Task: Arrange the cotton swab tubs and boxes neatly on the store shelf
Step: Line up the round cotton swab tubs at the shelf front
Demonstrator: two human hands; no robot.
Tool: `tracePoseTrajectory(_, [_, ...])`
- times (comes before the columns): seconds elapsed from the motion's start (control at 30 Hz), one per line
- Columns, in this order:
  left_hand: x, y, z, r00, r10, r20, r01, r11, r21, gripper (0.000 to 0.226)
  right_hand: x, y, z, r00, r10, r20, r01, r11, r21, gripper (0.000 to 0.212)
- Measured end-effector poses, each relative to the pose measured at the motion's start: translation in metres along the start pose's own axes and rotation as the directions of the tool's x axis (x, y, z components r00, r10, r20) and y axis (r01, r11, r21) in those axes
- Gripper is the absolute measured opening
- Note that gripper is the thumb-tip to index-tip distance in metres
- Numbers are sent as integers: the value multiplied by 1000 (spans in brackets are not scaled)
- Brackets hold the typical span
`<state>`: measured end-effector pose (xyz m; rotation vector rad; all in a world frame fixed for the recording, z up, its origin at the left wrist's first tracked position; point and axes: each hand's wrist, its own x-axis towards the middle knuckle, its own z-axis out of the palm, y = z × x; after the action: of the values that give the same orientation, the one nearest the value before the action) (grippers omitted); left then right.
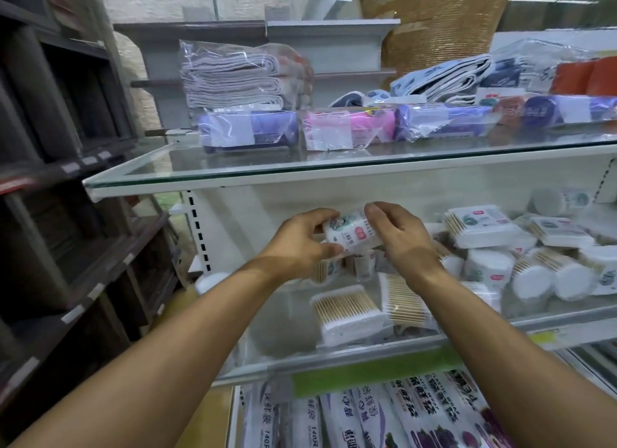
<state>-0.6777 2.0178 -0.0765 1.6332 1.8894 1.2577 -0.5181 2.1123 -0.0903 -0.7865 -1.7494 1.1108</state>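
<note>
Holding a white rectangular plastic box of cotton swabs (349,234) above the middle glass shelf (334,357), the left hand (300,244) is clamped on its 9 o'clock end and the right hand (397,235) on its 3 o'clock end, each grip closed on the box. Below it, at 6 o'clock, two clear flat boxes of wooden-stemmed swabs (347,310) lie on the shelf. At 3 o'clock an untidy heap of white round swab tubs and flat boxes (521,257) rests on the same shelf, and folded cloth packs in clear wrap (247,127) sit on the upper glass shelf at 12 o'clock.
</note>
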Motion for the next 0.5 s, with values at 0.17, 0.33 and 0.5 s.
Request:
tracePoseTrajectory(0.17, [-7, -14, -37, 998, 8, -59, -3, 996, 90, 44, 7, -21, 42, 995, -75, 61, 80, 992, -100, 55])
tracePoseTrajectory(0.33, [-21, -35, -78, 994, -2, -106, 6, 999, 44, 58, 11, -49, 90, 967, -171, 189, 201, 968, -152, 58])
tracePoseTrajectory(0.5, [-34, -54, -109, 985, 21, -171, -8, 997, 75, 59, 10, -54, 128, 958, -199, 207, 221, 972, -86, 44])
